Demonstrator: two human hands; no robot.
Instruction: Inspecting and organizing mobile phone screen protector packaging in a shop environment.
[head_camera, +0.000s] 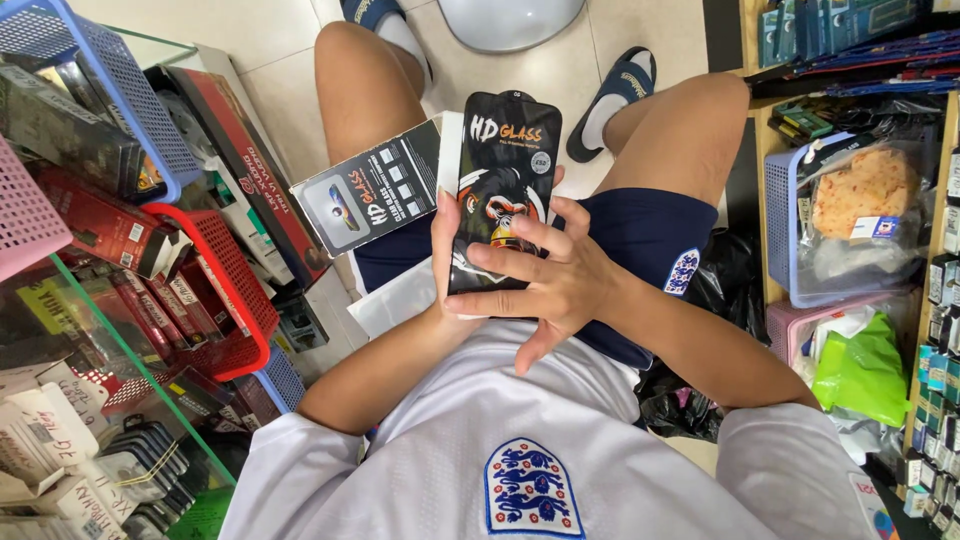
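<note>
**Item held: flat black retail packet, seated stock check**

As the person sits with knees apart, both hands hold one flat black rectangular packet with a cartoon ape printed on it (503, 190) upright above the lap.

- Left hand (447, 250): grip closed along the packet's left long edge, thumb on the front, fingers hidden behind.
- Right hand (560, 285): fingers spread across the lower front face, grip pressing the packet from the right.
- Behind the packet, touching its left side: a flat dark cardboard box with a white edge (375, 195), tilted.
- Handling, as judged: light, thin and stiff; likely a brittle sheet inside, so bending is the risk. Glossy surface may slip. Best held by the long edges, not the centre.
- Surroundings: red plastic basket of boxed stock (225, 290) at left; lilac plastic basket with bagged goods (785, 215) at right; tiled floor (530, 75) below.
</note>
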